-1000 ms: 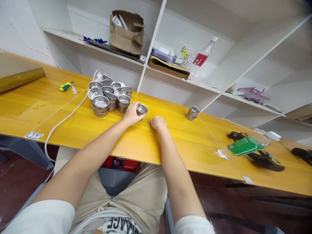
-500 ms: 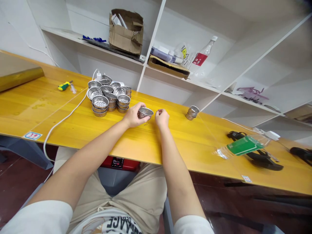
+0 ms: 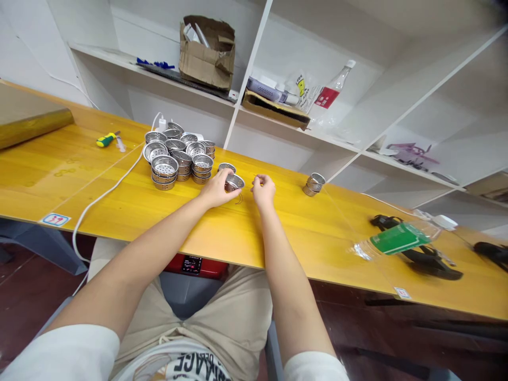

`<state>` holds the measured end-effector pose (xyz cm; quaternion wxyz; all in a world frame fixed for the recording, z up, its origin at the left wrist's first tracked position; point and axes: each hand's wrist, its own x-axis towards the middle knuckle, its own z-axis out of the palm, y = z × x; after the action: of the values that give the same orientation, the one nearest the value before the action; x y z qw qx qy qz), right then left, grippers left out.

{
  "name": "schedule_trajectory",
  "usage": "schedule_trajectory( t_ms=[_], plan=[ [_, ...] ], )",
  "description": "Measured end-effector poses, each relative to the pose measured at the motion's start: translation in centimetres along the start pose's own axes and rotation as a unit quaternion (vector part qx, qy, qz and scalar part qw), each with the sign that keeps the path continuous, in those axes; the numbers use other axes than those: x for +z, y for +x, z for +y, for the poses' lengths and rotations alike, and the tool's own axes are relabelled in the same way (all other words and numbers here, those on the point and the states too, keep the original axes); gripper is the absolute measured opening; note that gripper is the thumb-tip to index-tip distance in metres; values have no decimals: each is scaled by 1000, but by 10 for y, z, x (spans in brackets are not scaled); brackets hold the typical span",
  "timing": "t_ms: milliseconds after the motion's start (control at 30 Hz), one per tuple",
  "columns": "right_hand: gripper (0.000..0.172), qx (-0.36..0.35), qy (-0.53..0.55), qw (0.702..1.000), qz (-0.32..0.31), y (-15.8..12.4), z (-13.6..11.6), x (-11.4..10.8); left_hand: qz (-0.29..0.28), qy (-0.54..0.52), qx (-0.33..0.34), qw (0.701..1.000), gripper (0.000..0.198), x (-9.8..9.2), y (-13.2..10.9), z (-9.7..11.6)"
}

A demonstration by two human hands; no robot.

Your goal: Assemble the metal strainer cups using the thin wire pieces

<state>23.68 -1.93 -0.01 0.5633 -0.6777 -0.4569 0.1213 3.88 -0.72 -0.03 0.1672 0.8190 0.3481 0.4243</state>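
Holding: left hand clenched a perforated steel cup at centre.
Pinching: right hand closed on something too thin to tell.
Piled: a heap of cups sat upper left, a small stack right.

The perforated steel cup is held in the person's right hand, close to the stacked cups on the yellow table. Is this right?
Not quite. The head view shows the perforated steel cup held in the left hand, not the right hand. The rest stands: it is close to the stacked cups on the yellow table.
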Motion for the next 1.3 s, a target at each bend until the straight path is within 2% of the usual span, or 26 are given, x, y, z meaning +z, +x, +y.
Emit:
schedule_trajectory(
  t_ms=[100,200,300,467,600,733,933,1100,1300],
  plan=[
    [20,13,152,988,17,1,-5,2,0,-8,16,1000,68,3,1,-5],
    [19,11,214,977,13,-1,-11,3,-6,-11,31,999,72,6,1,-9],
    [18,-8,191,982,-5,-7,-14,6,-17,-7,31,999,73,8,1,-11],
    [24,-60,77,995,-21,-17,-17,12,-43,-7,4,999,79,8,0,-9],
    [26,-82,26,994,-72,-23,-22,12,-42,-3,1,999,79,7,0,-8],
    [25,-87,-1,993,-83,-25,-25,11,-34,3,6,999,78,8,0,-9],
    [25,-66,18,993,-94,-25,-25,13,-32,15,0,999,76,7,-1,-9],
    [24,-15,57,989,-135,-24,-26,13,-36,20,10,999,81,6,-1,-9],
    [16,15,113,981,-156,-24,-28,11,-44,20,12,999,79,6,-1,-7]
  ],
)
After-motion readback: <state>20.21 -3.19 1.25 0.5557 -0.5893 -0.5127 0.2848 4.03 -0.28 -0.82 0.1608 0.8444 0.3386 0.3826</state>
